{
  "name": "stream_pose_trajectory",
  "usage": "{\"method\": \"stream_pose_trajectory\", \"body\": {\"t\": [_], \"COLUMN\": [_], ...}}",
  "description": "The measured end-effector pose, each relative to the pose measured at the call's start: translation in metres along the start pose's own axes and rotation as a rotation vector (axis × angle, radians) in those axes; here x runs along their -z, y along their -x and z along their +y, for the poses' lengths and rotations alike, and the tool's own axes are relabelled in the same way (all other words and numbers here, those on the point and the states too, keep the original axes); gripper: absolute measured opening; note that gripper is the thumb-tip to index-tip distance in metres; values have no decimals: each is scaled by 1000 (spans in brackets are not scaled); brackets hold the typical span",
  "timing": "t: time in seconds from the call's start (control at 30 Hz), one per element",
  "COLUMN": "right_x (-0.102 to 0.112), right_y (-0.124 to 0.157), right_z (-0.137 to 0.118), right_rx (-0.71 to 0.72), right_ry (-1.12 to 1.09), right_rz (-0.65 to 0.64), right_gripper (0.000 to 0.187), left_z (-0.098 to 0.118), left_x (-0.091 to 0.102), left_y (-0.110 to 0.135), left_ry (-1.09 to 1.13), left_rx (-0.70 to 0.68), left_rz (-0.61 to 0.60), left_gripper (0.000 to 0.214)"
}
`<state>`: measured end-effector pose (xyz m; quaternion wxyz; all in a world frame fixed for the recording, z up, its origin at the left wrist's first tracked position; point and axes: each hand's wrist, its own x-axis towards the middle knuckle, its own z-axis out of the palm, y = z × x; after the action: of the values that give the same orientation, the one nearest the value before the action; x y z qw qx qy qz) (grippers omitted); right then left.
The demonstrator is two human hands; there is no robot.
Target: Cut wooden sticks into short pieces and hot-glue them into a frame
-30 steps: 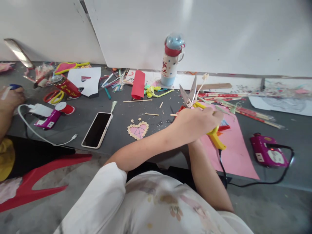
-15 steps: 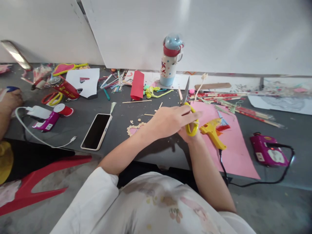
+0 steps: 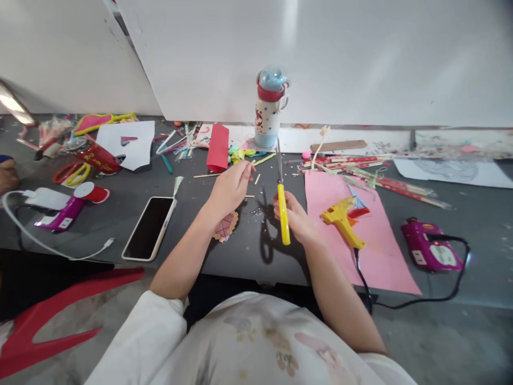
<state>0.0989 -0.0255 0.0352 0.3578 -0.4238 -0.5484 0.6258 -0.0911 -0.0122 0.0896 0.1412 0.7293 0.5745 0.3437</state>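
My right hand (image 3: 295, 215) grips the yellow handles of a pair of scissors (image 3: 282, 206), held upright over the dark table (image 3: 256, 251) with the blades pointing away from me. My left hand (image 3: 230, 185) is raised to the left of the blades, its fingertips pinched on a thin wooden stick (image 3: 252, 164). Below my left wrist lies a pink heart-shaped craft piece (image 3: 225, 227), partly hidden by my arm. To the right of the scissors, a yellow glue gun (image 3: 340, 215) rests on a pink paper sheet (image 3: 360, 240).
A phone (image 3: 148, 227) lies left of my arm. A lidded bottle (image 3: 268, 107) stands at the back by a folded red card (image 3: 217, 147). Sticks and paper scraps litter the back. A purple device (image 3: 427, 248) with a cable sits right. Another person's hand (image 3: 6, 174) shows far left.
My hands were together over the pink sheet by the glue gun. They have moved left and apart: the right carries the scissors, the left has lifted holding a stick. The camera turned slightly.
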Motion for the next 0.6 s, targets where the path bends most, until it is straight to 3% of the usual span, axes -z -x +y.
{"method": "stream_pose_trajectory", "body": {"t": [0.2, 0.6], "right_x": [-5, -9], "right_y": [7, 16], "right_z": [-1, -10], "right_rx": [45, 125], "right_ry": [257, 460], "right_rz": [22, -39], "right_gripper": [44, 60], "left_z": [2, -7], "left_x": [-4, -9], "left_y": [5, 11], "left_ry": [140, 74], "left_rx": [-30, -28], "left_rz": [-26, -25], "left_gripper": [29, 20]}}
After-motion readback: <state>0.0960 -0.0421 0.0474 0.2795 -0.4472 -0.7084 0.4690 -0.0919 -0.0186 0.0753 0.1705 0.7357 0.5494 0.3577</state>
